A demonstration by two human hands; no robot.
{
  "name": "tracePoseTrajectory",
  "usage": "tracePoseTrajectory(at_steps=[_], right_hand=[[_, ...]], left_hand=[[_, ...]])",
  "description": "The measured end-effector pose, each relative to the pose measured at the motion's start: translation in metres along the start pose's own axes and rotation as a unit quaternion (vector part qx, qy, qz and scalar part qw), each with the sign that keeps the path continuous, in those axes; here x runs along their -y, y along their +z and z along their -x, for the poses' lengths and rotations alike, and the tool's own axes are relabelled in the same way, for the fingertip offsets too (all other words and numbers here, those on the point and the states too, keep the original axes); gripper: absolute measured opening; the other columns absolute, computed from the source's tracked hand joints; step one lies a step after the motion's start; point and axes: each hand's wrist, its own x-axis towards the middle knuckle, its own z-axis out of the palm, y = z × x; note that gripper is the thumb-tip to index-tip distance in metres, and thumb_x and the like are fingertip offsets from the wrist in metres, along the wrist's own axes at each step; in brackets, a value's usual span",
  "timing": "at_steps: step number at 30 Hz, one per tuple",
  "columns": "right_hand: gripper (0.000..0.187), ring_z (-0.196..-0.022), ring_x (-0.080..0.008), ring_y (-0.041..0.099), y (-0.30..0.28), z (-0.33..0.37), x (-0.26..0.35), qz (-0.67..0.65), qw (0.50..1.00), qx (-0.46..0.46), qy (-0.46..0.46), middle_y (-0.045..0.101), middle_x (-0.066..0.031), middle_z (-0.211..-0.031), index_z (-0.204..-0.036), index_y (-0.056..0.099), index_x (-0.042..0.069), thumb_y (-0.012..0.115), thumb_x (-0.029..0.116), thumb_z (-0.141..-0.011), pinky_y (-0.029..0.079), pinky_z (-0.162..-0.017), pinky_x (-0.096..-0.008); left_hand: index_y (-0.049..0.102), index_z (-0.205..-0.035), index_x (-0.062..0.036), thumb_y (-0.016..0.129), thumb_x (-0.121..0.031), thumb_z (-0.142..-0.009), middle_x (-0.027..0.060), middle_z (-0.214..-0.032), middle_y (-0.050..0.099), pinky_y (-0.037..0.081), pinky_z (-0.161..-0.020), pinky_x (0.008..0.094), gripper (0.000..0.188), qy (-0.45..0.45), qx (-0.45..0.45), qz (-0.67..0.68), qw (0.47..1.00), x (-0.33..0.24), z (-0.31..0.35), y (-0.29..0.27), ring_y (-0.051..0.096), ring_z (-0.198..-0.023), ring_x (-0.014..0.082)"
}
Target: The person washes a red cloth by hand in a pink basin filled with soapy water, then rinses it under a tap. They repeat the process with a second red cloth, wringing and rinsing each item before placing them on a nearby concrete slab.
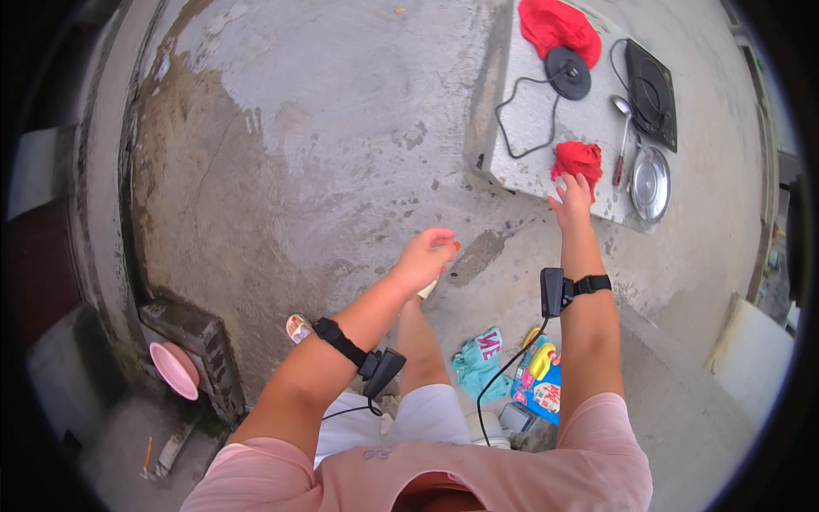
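Observation:
Toward the table's near edge, my right hand [573, 198] reaches out with its fingers apart. Its fingertips overlap the lower part of a crumpled red cloth [578, 159]; whether they press on it is hard to tell. My left hand [424, 258] hangs over the concrete floor in front of my legs, its fingers curled in. A tiny orange spot [457, 246] shows at its fingertips, too small to name. A spoon or ladle with a brown handle [621, 107] and a shiny metal lid [651, 183] lie right of the red cloth.
The low grey table [533, 119] also bears a round black base with a cord [568, 73], another red cloth [559, 30] and a flat black cooktop [651, 94]. Near my feet are a teal bag [480, 365] and a blue packet [525, 388]. A pink basin [174, 370] leans at left.

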Motion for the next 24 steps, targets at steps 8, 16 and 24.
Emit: tracePoseTrajectory(at_steps=[8,16,24], right_hand=[[0.032,-0.108,-0.0251,0.058,0.184,0.190,-0.074,0.016,0.943,0.303,0.134,0.055,-0.0105,-0.123,-0.125,0.050,0.008,0.053,0.019,-0.095,0.048,-0.085,-0.0397],[0.027,-0.097,-0.0217,0.062,0.345,0.454,-0.185,0.160,0.816,0.530,0.164,0.060,-0.0123,-0.116,-0.119,0.053,0.007,0.054,0.016,-0.094,0.051,-0.075,-0.0316],[0.025,-0.097,-0.0201,0.062,0.454,0.715,-0.338,0.388,0.691,0.592,0.148,0.061,-0.0088,-0.115,-0.117,0.054,0.009,0.055,0.018,-0.094,0.051,-0.075,-0.0299]], left_hand=[[0.051,-0.126,-0.0042,0.055,-0.019,-0.092,0.0076,-0.118,0.058,0.050,-0.082,0.0317,0.038,0.035,-0.118,0.223,0.967,0.009,0.096,-0.128,0.059,-0.099,0.0158],[0.054,-0.124,-0.0053,0.057,-0.022,-0.093,0.0069,-0.118,0.059,0.050,-0.080,0.0309,0.035,0.187,-0.187,0.433,0.862,0.112,0.267,-0.314,0.060,-0.097,0.0152],[0.054,-0.119,-0.0046,0.056,-0.019,-0.093,0.0070,-0.113,0.060,0.050,-0.079,0.0302,0.030,0.249,-0.415,0.536,0.692,0.308,0.504,-0.500,0.061,-0.094,0.0156]])
